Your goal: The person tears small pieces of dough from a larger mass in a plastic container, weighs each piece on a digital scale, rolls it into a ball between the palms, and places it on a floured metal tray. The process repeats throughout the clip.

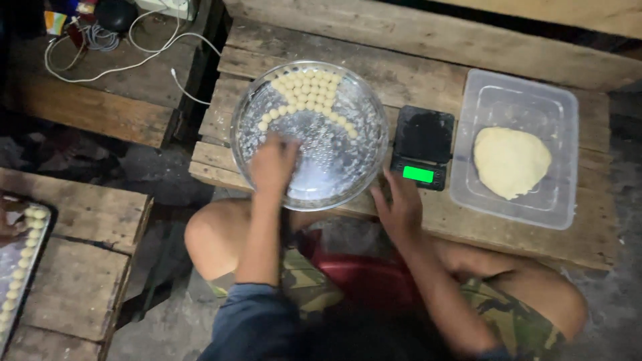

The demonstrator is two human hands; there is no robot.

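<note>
We see both our forearms reaching forward from above bent bare knees. Our left hand [273, 164] hangs palm down, fingers curled loosely (blurred, so whether they pinch anything we cannot tell). Our right hand [399, 206], to the right of the left hand and a little nearer to us, lies palm down with fingers spread forward.

Round glass tray [374, 127] — dough balls [309, 90] inside

The scene is being seen by one camera on the head, being pointed straight down, close above the wooden worktop [428, 73].
</note>
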